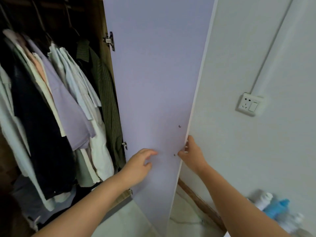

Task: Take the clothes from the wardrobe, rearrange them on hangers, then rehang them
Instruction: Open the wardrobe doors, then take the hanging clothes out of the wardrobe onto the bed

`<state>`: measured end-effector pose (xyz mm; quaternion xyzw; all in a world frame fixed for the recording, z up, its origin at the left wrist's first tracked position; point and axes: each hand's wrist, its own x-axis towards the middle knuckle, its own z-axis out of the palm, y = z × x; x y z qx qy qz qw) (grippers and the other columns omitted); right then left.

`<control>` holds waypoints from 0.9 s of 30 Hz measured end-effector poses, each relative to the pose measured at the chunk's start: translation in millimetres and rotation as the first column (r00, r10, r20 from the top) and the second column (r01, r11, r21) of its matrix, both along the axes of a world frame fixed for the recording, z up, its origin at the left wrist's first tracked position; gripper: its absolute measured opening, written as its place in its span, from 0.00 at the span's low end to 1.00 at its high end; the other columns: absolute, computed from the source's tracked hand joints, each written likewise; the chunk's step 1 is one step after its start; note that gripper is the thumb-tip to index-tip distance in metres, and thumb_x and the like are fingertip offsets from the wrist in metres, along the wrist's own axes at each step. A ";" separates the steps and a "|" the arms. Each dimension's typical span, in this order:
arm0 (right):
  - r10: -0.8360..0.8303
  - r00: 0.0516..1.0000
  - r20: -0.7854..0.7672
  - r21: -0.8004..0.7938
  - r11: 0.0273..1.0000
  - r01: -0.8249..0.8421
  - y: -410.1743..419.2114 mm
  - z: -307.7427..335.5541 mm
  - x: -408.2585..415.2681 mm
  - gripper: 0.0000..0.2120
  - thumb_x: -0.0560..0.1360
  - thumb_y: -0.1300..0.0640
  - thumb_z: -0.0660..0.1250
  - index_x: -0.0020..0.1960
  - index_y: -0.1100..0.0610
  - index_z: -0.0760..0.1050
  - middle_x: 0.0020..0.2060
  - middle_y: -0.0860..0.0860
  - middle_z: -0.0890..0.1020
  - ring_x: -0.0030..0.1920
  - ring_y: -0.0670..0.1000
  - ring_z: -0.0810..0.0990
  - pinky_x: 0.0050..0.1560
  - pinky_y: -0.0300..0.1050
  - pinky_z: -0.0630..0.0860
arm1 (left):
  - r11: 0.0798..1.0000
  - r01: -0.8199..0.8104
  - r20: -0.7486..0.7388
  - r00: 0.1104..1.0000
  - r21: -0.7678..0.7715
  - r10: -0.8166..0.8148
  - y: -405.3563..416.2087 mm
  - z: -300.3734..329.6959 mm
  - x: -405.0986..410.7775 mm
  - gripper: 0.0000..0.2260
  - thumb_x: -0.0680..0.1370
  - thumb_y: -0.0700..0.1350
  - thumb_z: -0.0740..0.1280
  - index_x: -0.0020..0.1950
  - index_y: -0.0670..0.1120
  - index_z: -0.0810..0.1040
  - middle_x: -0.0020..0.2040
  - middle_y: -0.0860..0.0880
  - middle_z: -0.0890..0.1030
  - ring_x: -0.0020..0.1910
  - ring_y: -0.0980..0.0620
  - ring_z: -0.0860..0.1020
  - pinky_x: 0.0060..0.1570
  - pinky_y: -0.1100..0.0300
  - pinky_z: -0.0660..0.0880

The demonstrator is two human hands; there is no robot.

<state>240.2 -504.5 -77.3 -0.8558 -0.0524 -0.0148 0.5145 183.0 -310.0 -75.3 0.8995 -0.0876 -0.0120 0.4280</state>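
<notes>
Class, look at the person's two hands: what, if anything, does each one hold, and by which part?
The right hand grips the wardrobe door by its free outer edge. The left hand holds nothing, fingers spread at the door's inner face.

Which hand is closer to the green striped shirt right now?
Left. The left hand rests on the door's inner face, just right of the green striped shirt. The right hand grips the door's outer edge, farther away.

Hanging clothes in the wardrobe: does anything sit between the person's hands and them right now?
Nothing visible does. The wardrobe door is swung open, with the right hand gripping its outer edge and the left hand spread in front of its inner face. The hanging clothes sit exposed to the left of the door, with open space between them and the left hand.
</notes>
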 end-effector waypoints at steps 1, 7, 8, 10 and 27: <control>-0.002 1.000 -0.018 -0.007 1.000 0.001 -3.0 1.6 3.7 0.15 0.71 0.66 0.66 0.53 0.54 0.66 0.43 0.49 0.77 0.46 0.52 0.78 0.42 0.39 0.74 | 1.000 -0.021 -0.008 1.000 0.014 0.021 6.0 -2.5 0.2 0.18 0.78 0.33 0.57 0.66 0.45 0.71 0.63 0.52 0.70 0.58 0.57 0.70 0.55 0.71 0.64; 0.014 0.999 -0.035 -0.036 0.999 -0.015 -7.1 3.2 5.3 0.19 0.73 0.65 0.64 0.63 0.58 0.68 0.51 0.52 0.78 0.47 0.52 0.78 0.45 0.41 0.71 | 0.989 -0.137 -0.032 0.990 0.057 0.139 48.3 -11.4 -3.9 0.16 0.79 0.34 0.57 0.62 0.46 0.74 0.57 0.51 0.72 0.53 0.55 0.74 0.46 0.74 0.67; -0.001 1.000 -0.026 -0.060 0.998 0.000 -5.0 0.8 2.4 0.18 0.74 0.64 0.64 0.63 0.58 0.68 0.51 0.53 0.78 0.46 0.51 0.78 0.43 0.39 0.71 | 0.985 -0.159 -0.034 0.986 0.066 0.161 56.1 -13.0 -5.8 0.16 0.78 0.33 0.57 0.61 0.46 0.75 0.56 0.50 0.73 0.52 0.54 0.74 0.44 0.77 0.67; -0.065 0.998 -0.016 -0.144 0.988 0.062 1.4 -4.3 -5.4 0.16 0.76 0.61 0.62 0.63 0.59 0.69 0.53 0.55 0.79 0.45 0.52 0.79 0.41 0.36 0.71 | 0.977 -0.202 -0.055 0.977 0.063 0.206 72.1 -16.2 -11.4 0.15 0.78 0.33 0.57 0.59 0.47 0.76 0.53 0.49 0.75 0.49 0.54 0.75 0.41 0.78 0.69; 0.205 0.898 -0.390 -0.606 0.677 -0.417 132.3 19.1 -50.8 0.13 0.78 0.52 0.60 0.60 0.54 0.74 0.53 0.51 0.77 0.52 0.52 0.79 0.49 0.40 0.72 | 0.925 -0.377 -0.186 0.907 0.045 0.379 224.6 -3.2 -86.7 0.11 0.78 0.34 0.61 0.51 0.49 0.77 0.50 0.52 0.78 0.49 0.59 0.75 0.50 0.71 0.68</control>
